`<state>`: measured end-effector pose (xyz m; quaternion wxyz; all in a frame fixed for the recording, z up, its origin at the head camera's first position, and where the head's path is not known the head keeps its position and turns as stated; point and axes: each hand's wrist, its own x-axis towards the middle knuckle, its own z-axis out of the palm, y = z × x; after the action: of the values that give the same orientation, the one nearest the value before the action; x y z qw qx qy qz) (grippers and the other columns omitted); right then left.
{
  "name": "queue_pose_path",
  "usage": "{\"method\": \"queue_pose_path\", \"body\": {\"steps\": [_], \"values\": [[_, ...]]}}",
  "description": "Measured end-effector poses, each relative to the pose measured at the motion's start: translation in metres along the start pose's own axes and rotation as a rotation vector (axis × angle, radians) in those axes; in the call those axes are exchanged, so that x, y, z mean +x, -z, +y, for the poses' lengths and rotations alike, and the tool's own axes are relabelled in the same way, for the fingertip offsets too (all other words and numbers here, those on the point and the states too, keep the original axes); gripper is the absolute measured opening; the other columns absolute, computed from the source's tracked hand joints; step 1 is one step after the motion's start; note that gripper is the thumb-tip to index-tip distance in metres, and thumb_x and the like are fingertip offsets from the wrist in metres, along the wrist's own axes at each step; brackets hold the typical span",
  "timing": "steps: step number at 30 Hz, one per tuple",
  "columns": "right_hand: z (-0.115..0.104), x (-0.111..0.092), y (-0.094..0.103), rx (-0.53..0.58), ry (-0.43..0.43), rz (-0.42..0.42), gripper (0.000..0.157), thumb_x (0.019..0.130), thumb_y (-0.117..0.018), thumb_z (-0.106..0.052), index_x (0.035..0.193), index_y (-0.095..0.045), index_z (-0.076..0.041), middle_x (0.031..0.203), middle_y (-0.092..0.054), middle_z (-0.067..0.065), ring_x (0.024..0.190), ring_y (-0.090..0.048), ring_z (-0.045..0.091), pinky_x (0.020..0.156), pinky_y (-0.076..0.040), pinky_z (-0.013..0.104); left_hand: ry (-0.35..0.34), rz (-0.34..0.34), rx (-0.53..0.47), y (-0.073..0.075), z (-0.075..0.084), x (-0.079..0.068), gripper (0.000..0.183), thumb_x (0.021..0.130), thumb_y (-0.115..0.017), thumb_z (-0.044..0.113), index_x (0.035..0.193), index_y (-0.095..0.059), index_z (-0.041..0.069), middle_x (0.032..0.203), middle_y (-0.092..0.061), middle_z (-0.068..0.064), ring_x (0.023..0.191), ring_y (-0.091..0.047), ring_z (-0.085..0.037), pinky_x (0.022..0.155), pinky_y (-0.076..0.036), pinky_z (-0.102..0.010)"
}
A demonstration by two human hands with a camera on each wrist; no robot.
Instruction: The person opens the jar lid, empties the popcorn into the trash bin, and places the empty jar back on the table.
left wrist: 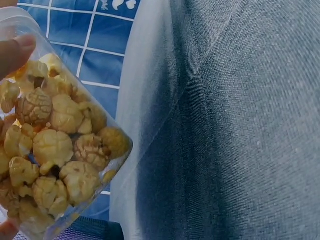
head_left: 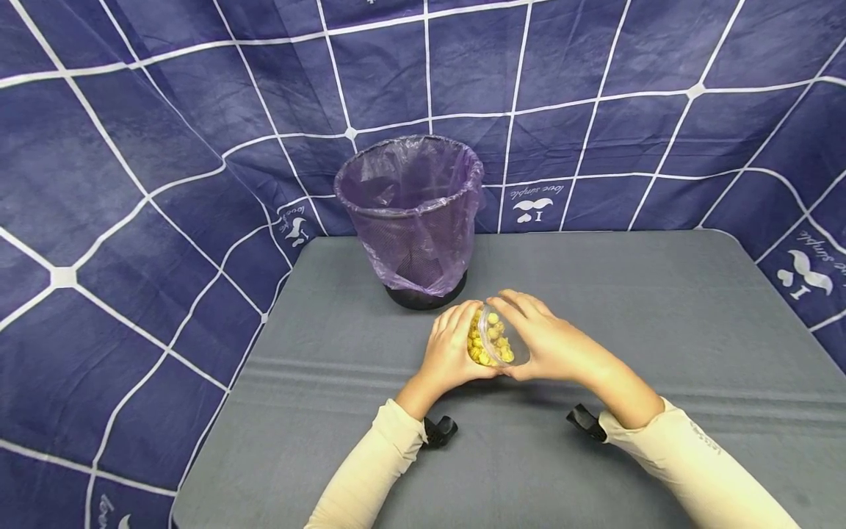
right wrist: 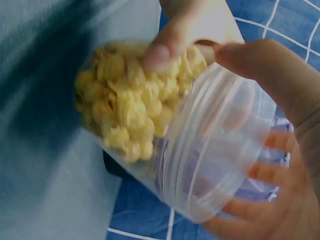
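- Blue cloth printed with white grid lines (head_left: 568, 44) hangs beyond and to the sides of the hands, rising past the far edge of the grey table (head_left: 628, 308).
- Between the two hands is a clear jar (right wrist: 175, 145) with yellow popcorn (right wrist: 122, 107) inside; it lies tilted on its side and seems to be held off the table.
- Left hand (head_left: 449, 349): curled around the filled body of the jar, gripping it.
- Right hand (head_left: 555, 345): wrapped around the ringed, translucent end (right wrist: 215, 145), thumb on one side and fingers on the other. Whether that end is a separate lid, I cannot tell.
- Judging by the look, the jar should be light, with a smooth, thin plastic wall that may slip or dent under a hard squeeze. The popcorn looks dry and brittle, and loose enough to roll about.
- A broad, gentle hold on the body for the left hand, with the right on the ridged end, looks surest.
- Just beyond the left hand stands a dark mesh bin (head_left: 413, 261) lined with a purple bag (head_left: 456, 220).
- Below the hands, soft creases run across the table's fabric-like surface.
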<state>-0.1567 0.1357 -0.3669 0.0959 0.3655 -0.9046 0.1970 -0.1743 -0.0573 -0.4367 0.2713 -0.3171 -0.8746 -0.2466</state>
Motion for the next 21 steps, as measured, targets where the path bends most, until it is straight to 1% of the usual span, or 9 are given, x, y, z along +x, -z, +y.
{"method": "queue_pose_path", "body": {"steps": [3, 5, 7, 9, 12, 14, 17, 19, 21], "values": [[0.003, 0.0, 0.003, 0.052, 0.058, -0.038, 0.098, 0.055, -0.082, -0.033, 0.136, -0.032, -0.007, 0.139, -0.028, 0.017, 0.124, -0.025, 0.043, 0.098, -0.026, 0.052, 0.002, -0.004, -0.001, 0.001, 0.0, 0.0, 0.101, 0.044, -0.081, 0.051, 0.125, -0.042, 0.006, 0.121, -0.048, -0.007, 0.111, -0.043, -0.022, 0.093, -0.033, -0.035], [0.001, -0.001, 0.005, 0.073, 0.017, -0.058, 0.102, 0.059, -0.08, -0.04, 0.14, -0.025, -0.01, 0.143, -0.021, 0.016, 0.126, -0.021, 0.045, 0.098, -0.024, 0.054, 0.004, 0.001, -0.004, 0.001, 0.001, 0.0, 0.101, 0.044, -0.082, 0.051, 0.125, -0.042, 0.005, 0.121, -0.048, -0.007, 0.112, -0.043, -0.022, 0.093, -0.033, -0.036], [-0.004, -0.001, 0.006, 0.074, -0.095, -0.061, 0.103, 0.065, -0.072, -0.052, 0.143, -0.018, -0.013, 0.145, -0.017, 0.016, 0.126, -0.021, 0.044, 0.093, -0.029, 0.058, 0.008, 0.011, -0.008, 0.001, 0.001, 0.0, 0.1, 0.044, -0.081, 0.051, 0.124, -0.042, 0.005, 0.12, -0.048, -0.007, 0.112, -0.043, -0.023, 0.093, -0.034, -0.036], [-0.01, 0.0, 0.007, 0.06, -0.231, -0.042, 0.103, 0.069, -0.06, -0.065, 0.144, -0.014, -0.011, 0.144, -0.019, 0.017, 0.123, -0.028, 0.043, 0.086, -0.035, 0.06, 0.009, 0.019, -0.013, 0.002, 0.002, 0.002, 0.1, 0.044, -0.081, 0.052, 0.124, -0.043, 0.006, 0.12, -0.048, -0.007, 0.112, -0.043, -0.023, 0.092, -0.035, -0.037], [-0.019, 0.003, 0.006, 0.02, -0.419, -0.012, 0.102, 0.071, -0.045, -0.074, 0.142, -0.016, -0.006, 0.138, -0.029, 0.021, 0.114, -0.041, 0.043, 0.075, -0.04, 0.061, 0.009, 0.023, -0.008, 0.002, 0.003, 0.003, 0.099, 0.045, -0.08, 0.053, 0.124, -0.042, 0.007, 0.121, -0.048, -0.006, 0.113, -0.042, -0.023, 0.091, -0.035, -0.037], [-0.023, 0.004, 0.004, -0.007, -0.483, -0.003, 0.104, 0.071, -0.042, -0.076, 0.14, -0.02, -0.001, 0.132, -0.035, 0.023, 0.106, -0.047, 0.044, 0.072, -0.041, 0.06, 0.005, 0.024, -0.003, 0.002, 0.004, 0.004, 0.099, 0.045, -0.08, 0.053, 0.124, -0.042, 0.007, 0.121, -0.048, -0.006, 0.113, -0.042, -0.023, 0.091, -0.034, -0.037], [-0.026, 0.006, 0.002, -0.028, -0.504, 0.018, 0.104, 0.07, -0.051, -0.072, 0.137, -0.026, 0.003, 0.126, -0.041, 0.025, 0.099, -0.051, 0.045, 0.069, -0.043, 0.059, 0.001, 0.026, 0.009, 0.003, 0.004, 0.004, 0.099, 0.046, -0.08, 0.054, 0.124, -0.042, 0.006, 0.121, -0.047, -0.006, 0.114, -0.041, -0.023, 0.091, -0.034, -0.037], [-0.026, 0.006, 0.0, -0.026, -0.479, 0.04, 0.102, 0.068, -0.059, -0.066, 0.135, -0.029, 0.003, 0.123, -0.043, 0.026, 0.096, -0.052, 0.045, 0.068, -0.044, 0.058, -0.001, 0.029, 0.016, 0.002, 0.003, 0.004, 0.099, 0.046, -0.079, 0.054, 0.124, -0.042, 0.007, 0.121, -0.047, -0.006, 0.114, -0.041, -0.023, 0.091, -0.034, -0.036], [-0.024, 0.006, 0.0, -0.012, -0.427, 0.057, 0.099, 0.065, -0.067, -0.059, 0.135, -0.032, 0.002, 0.122, -0.044, 0.025, 0.097, -0.051, 0.044, 0.069, -0.044, 0.057, -0.001, 0.029, 0.023, 0.002, 0.002, 0.003, 0.099, 0.046, -0.079, 0.054, 0.124, -0.042, 0.007, 0.121, -0.047, -0.005, 0.113, -0.041, -0.022, 0.091, -0.034, -0.036]]}}
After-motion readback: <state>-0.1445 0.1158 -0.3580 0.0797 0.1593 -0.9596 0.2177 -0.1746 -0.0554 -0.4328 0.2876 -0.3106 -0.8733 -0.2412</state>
